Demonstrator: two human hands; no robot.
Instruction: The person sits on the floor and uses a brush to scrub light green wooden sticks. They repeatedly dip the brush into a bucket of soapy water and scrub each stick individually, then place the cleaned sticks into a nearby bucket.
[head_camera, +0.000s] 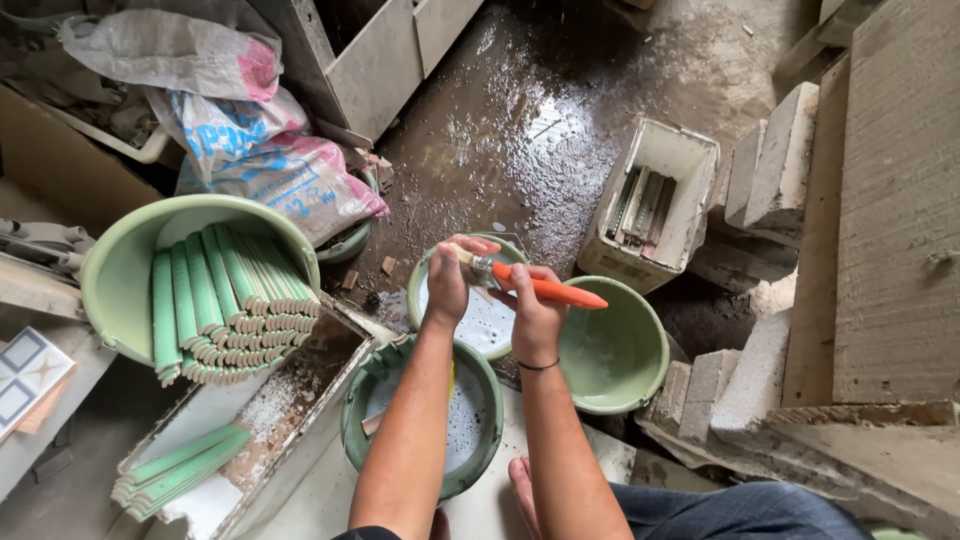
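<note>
Orange-handled brush (535, 285) clamped in my right hand (535, 315); left hand (447, 285) pinches its bristles over the middle bucket (425, 275), catching drips.

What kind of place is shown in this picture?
Probably a small tile workshop: green trim tiles stacked in a basin, buckets of whitish liquid on a wet concrete floor, and stacked blocks.
</note>
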